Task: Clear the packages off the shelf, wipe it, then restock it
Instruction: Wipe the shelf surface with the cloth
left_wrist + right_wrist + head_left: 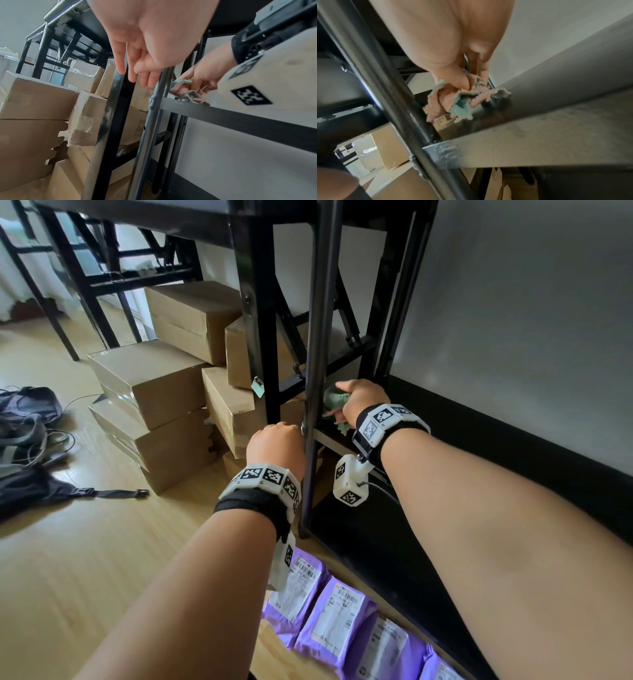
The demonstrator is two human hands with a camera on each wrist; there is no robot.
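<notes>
The right hand (363, 398) gripped a crumpled pink-and-green terry cloth (453, 102), thumb and fingers curled round it, and pressed it on the dark shelf board (539, 111) at its left end, just beside the black metal upright post (317, 337). The left hand (147, 44) hung by that post, fingers relaxed and pointing down, holding nothing. Purple plastic mailer packages with white labels (337, 616) lay in a row on the pale wooden floor (85, 559) in front of the shelf. Brown cardboard boxes (154, 378) were stacked to the left.
</notes>
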